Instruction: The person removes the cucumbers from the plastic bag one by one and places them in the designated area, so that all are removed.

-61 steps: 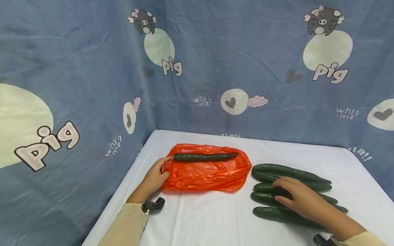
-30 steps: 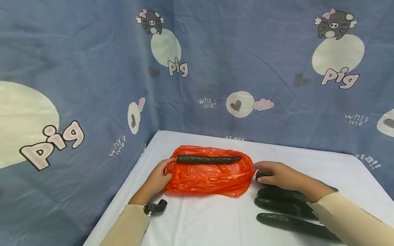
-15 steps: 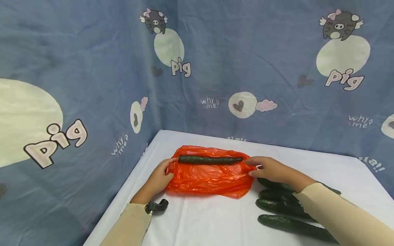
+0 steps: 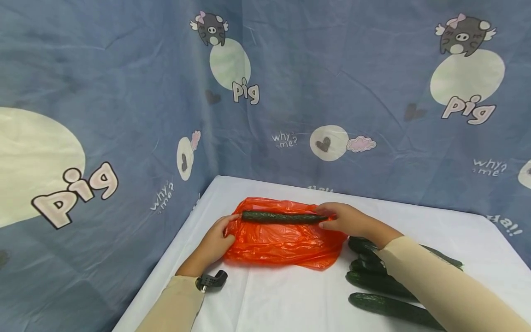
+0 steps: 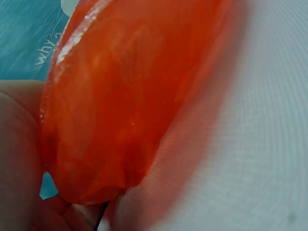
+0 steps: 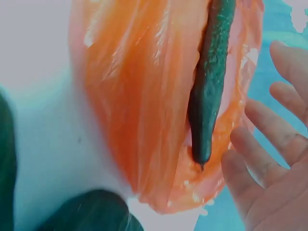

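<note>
A red plastic bag (image 4: 282, 251) lies spread on the white table, and one dark green cucumber (image 4: 282, 218) rests in its opening. My left hand (image 4: 212, 243) holds the bag's left edge between thumb and fingers, close to the cucumber's blunt end. In the left wrist view the bag's film (image 5: 130, 96) fills the space beside that hand. My right hand (image 4: 348, 220) reaches over the bag's right end, fingers at the cucumber's thin tip. The right wrist view shows these fingers (image 6: 262, 159) spread apart beside the tip, holding nothing.
Several more cucumbers (image 4: 390, 304) lie side by side on the white tabletop (image 4: 290, 299) at the right, partly hidden under the right sleeve (image 4: 439, 276). A blue curtain (image 4: 352, 92) with pig prints closes off the back and left.
My right hand has moved from over the loose cucumbers leftward to the bag's right end and on to the cucumber's tip. The left hand stays at the bag's edge.
</note>
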Motion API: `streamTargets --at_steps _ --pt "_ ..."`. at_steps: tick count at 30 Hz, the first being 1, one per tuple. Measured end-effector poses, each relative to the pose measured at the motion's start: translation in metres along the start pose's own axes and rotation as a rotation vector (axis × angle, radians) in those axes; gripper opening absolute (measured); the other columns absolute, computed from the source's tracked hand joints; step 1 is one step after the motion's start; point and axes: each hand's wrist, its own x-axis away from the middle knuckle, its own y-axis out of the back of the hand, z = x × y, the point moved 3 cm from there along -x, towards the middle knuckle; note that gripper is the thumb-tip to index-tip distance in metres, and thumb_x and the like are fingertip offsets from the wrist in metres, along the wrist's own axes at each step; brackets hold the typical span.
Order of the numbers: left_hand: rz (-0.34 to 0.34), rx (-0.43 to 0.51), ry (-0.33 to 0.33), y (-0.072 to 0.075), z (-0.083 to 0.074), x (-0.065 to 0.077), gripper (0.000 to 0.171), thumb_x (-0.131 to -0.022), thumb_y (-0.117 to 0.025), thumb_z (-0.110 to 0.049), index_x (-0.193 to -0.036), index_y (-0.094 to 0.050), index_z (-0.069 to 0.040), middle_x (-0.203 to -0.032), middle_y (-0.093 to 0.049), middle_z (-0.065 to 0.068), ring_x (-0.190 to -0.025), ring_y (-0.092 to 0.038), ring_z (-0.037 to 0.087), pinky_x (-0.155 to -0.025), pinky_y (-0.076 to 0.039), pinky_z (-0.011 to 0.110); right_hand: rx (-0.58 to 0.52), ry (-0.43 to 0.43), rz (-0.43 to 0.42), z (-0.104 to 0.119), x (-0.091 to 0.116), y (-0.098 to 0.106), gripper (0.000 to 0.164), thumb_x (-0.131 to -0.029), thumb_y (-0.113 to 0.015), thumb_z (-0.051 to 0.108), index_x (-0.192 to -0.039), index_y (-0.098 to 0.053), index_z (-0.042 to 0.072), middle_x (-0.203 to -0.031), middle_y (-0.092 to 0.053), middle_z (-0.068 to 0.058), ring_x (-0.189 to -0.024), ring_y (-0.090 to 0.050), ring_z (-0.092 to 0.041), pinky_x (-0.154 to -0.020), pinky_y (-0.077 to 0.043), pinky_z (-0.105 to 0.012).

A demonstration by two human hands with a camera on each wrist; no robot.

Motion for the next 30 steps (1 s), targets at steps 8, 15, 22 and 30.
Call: streamTargets --at_steps 8,15,22,30 --pt "-0.001 0.016 -0.004 0.001 0.000 -0.002 0.062 -0.093 -0.056 -0.003 -0.153 -0.052 -0.016 -0.160 -0.045 0.011 -0.151 -0.039 0.035 -0.123 -0.034 0.058 -0.002 -0.014 0.009 0.010 -0.027 -0.008 0.050 -0.095 -0.077 0.026 -0.142 -0.064 0.018 -0.137 -0.069 -0.005 -0.128 -0.064 -0.028 -0.111 -0.049 -0.054" --pt "0.002 0.023 0.005 0.000 0.001 -0.001 0.062 -0.093 -0.056 -0.002 -0.153 -0.052 -0.017 -0.161 -0.044 0.011 -0.151 -0.039 0.035 -0.122 -0.034 0.059 0.016 0.021 0.009 0.017 -0.043 -0.019 0.049 -0.095 -0.078 0.030 -0.141 -0.066 0.018 -0.137 -0.069 -0.004 -0.130 -0.063 -0.028 -0.111 -0.050 -0.052" --pt "-0.002 0.016 -0.004 0.000 -0.001 0.000 0.062 -0.092 -0.057 -0.001 -0.152 -0.053 -0.015 -0.159 -0.046 0.011 -0.151 -0.040 0.034 -0.123 -0.033 0.057 0.015 0.054 0.028 0.019 -0.058 -0.025 0.047 -0.097 -0.074 0.029 -0.141 -0.065 0.015 -0.137 -0.068 -0.004 -0.130 -0.062 -0.029 -0.113 -0.049 -0.052" --pt "-0.008 -0.002 -0.015 0.002 0.001 -0.001 0.062 -0.092 -0.057 -0.001 -0.152 -0.053 -0.015 -0.160 -0.046 0.010 -0.151 -0.039 0.033 -0.124 -0.033 0.056 0.006 0.045 0.059 0.016 -0.075 -0.030 0.047 -0.097 -0.074 0.032 -0.140 -0.065 0.016 -0.136 -0.069 -0.003 -0.131 -0.062 -0.027 -0.113 -0.049 -0.050"
